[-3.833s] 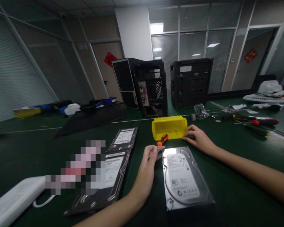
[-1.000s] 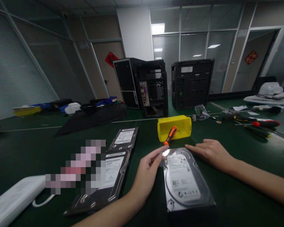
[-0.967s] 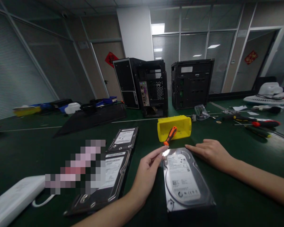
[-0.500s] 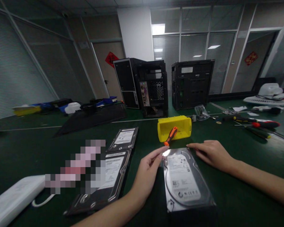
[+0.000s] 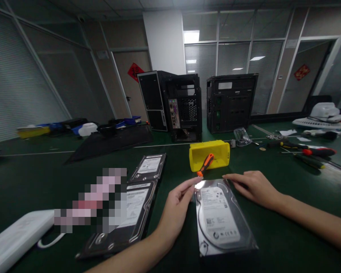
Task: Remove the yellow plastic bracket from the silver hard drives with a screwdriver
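A silver hard drive (image 5: 218,218) lies label up on the green mat in front of me. My left hand (image 5: 176,206) reaches to its far left corner, fingertips pinched together at the tip end of a small orange-handled screwdriver (image 5: 205,164). The screwdriver slants up in front of a yellow plastic bin (image 5: 208,151). My right hand (image 5: 255,185) rests with its fingers stretched out and holds nothing. Its fingertips are at the drive's far right corner.
Two more hard drives (image 5: 149,167) (image 5: 132,210) lie to the left beside a blurred patch. A white device (image 5: 14,244) sits at the lower left. Two black computer cases (image 5: 173,106) (image 5: 230,102) stand behind. A black panel (image 5: 110,141) lies left; screwdrivers (image 5: 309,151) lie at the right.
My right hand has left the yellow bin and come back to the drive's far right corner. The screwdriver has tilted up and shifted right. In the last second almost nothing moved.
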The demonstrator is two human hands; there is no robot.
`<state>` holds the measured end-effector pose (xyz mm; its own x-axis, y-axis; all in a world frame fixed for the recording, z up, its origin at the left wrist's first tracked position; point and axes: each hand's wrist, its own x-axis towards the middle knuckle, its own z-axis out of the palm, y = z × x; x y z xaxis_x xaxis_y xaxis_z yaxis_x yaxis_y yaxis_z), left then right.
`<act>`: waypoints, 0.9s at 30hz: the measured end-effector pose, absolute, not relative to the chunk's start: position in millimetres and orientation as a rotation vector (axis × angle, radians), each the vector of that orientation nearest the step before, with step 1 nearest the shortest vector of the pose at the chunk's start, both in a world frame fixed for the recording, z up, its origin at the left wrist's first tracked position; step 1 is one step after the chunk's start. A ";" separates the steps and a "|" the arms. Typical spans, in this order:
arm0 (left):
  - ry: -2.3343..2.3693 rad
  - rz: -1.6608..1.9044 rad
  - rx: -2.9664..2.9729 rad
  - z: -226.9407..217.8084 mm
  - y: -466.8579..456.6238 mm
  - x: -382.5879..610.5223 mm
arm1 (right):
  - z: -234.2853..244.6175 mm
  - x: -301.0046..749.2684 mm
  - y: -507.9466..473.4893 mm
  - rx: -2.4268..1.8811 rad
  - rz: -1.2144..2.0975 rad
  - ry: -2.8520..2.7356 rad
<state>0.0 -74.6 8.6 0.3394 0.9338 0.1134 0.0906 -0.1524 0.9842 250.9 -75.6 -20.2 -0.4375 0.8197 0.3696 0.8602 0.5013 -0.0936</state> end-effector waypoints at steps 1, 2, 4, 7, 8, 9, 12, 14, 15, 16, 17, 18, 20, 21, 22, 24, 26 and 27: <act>0.962 0.986 1.540 8.5 -74.5 -0.2 | -19.0 250.3 -75.9 -1.386 -0.108 -2.377; 0.960 0.985 1.548 8.4 -74.4 -0.4 | -18.0 249.8 -76.2 -1.376 -0.058 -2.363; 0.958 0.986 1.560 8.5 -74.3 -0.5 | -16.4 249.6 -76.0 -1.354 0.061 -2.322; 0.966 0.989 1.559 9.2 -74.6 0.2 | -16.1 250.7 -73.1 -1.329 0.230 -2.244; 0.972 0.992 1.555 9.5 -74.8 0.6 | -16.4 251.3 -71.5 -1.328 0.277 -2.215; 0.976 0.993 1.551 9.6 -74.9 0.9 | -16.8 251.8 -69.7 -1.329 0.320 -2.182; 0.983 0.995 1.538 9.0 -75.0 1.3 | -17.5 252.8 -64.6 -1.324 0.442 -2.092; 0.977 0.987 1.536 8.4 -74.8 1.1 | -17.1 253.0 -62.5 -1.302 0.541 -2.053; 0.971 0.983 1.538 8.2 -74.8 0.9 | -16.7 253.1 -61.9 -1.288 0.596 -2.038; 0.968 0.982 1.539 8.2 -74.8 0.8 | -16.4 253.2 -61.4 -1.275 0.647 -2.024; 0.966 0.979 1.540 8.4 -74.9 0.8 | -16.3 253.3 -61.1 -1.264 0.688 -2.013; 0.970 0.976 1.541 8.7 -75.0 0.9 | -16.3 253.5 -60.7 -1.255 0.715 -2.001; 0.988 0.966 1.538 9.7 -75.3 1.2 | -16.8 254.1 -59.9 -1.241 0.742 -1.990; 0.998 0.961 1.536 10.2 -75.4 1.3 | -17.2 254.3 -59.4 -1.234 0.747 -1.990; 1.005 0.957 1.538 10.5 -75.4 1.4 | -17.7 254.5 -58.9 -1.226 0.751 -1.992; 1.015 0.958 1.546 10.7 -75.2 1.4 | -18.2 254.6 -58.0 -1.224 0.756 -1.989; 1.015 0.957 1.551 10.3 -74.9 1.2 | -18.1 254.2 -57.5 -1.238 0.755 -1.979; 1.013 0.959 1.551 9.9 -74.8 1.1 | -17.8 254.0 -57.4 -1.245 0.757 -1.973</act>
